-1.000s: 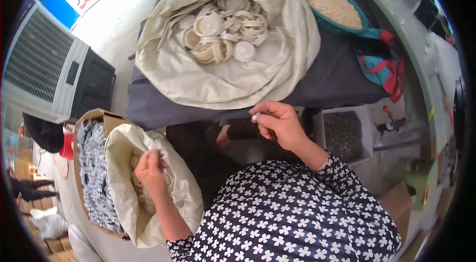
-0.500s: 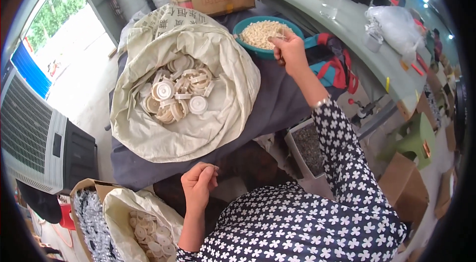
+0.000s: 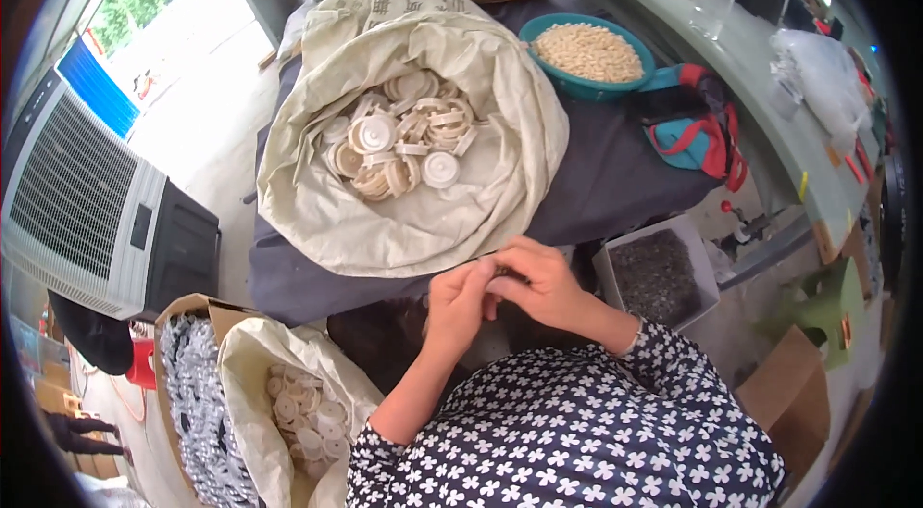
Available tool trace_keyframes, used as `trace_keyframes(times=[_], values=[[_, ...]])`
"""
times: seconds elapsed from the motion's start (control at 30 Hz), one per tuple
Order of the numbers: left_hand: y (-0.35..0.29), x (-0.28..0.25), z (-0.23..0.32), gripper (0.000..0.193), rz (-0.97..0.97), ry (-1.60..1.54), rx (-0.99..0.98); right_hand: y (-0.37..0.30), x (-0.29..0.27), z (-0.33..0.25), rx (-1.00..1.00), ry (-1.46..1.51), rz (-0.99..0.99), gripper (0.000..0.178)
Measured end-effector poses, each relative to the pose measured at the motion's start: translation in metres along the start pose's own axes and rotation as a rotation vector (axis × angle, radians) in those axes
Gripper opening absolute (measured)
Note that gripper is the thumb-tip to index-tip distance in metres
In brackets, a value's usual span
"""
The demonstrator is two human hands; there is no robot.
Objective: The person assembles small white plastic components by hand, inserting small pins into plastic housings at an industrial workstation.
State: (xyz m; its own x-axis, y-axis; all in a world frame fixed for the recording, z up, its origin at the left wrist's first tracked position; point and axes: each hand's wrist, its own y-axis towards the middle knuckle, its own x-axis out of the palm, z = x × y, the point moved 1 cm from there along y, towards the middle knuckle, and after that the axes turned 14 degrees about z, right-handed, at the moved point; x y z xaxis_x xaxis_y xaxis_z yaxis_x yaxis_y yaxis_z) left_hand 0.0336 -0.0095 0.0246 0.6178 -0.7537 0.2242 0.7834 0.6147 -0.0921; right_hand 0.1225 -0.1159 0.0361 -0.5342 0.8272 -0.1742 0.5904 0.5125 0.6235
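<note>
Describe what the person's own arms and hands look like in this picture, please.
Both forearms come out of dark sleeves printed all over with small white clover-like flowers, matching the rest of the top. The left hand and right hand wear no gloves. A thin pale edge shows by the right cuff; whether it's a bracelet or trim is unclear.

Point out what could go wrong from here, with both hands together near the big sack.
The left hand and right hand meet at the fingers; anything small between them, hidden here, might slip and drop.

The large sack reaches the near edge of the cloth-covered table, so a hand or sleeve could perhaps snag its rim.
</note>
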Motion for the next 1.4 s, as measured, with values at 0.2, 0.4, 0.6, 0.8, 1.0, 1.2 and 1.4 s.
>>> trace_keyframes(times=[0.2, 0.4, 0.6, 0.8, 1.0, 1.2, 1.4], values=[[0.024, 0.011, -0.010, 0.034, -0.166, 0.260, 0.191, -0.025, -0.035, 0.020, 0.107, -0.136, 0.176, 0.009], [0.114, -0.018, 0.009, 0.019, 0.360, 0.721, 0.777, -0.108, -0.135, 0.098, 0.605, -0.457, 0.550, 0.012], [0.146, -0.015, 0.007, 0.031, 0.346, 1.266, 0.608, -0.226, -0.218, 0.177, 0.584, -1.018, 0.342, 0.018], [0.153, -0.017, 0.002, 0.029, 0.320, 1.317, 0.611, -0.209, -0.209, 0.169, 0.371, -1.079, 0.323, 0.012], [0.141, -0.022, 0.004, 0.030, 0.289, 1.265, 0.713, -0.085, -0.130, 0.082, 0.709, -0.168, 0.586, 0.012], [0.124, -0.036, 0.017, 0.039, 0.168, 1.114, 0.756, -0.028, -0.064, 0.040, 0.459, -0.008, 0.383, 0.016], [0.113, -0.057, 0.007, 0.036, 0.260, 0.988, 0.574, -0.007, -0.029, 0.019, 0.211, -0.096, -0.017, 0.026]])
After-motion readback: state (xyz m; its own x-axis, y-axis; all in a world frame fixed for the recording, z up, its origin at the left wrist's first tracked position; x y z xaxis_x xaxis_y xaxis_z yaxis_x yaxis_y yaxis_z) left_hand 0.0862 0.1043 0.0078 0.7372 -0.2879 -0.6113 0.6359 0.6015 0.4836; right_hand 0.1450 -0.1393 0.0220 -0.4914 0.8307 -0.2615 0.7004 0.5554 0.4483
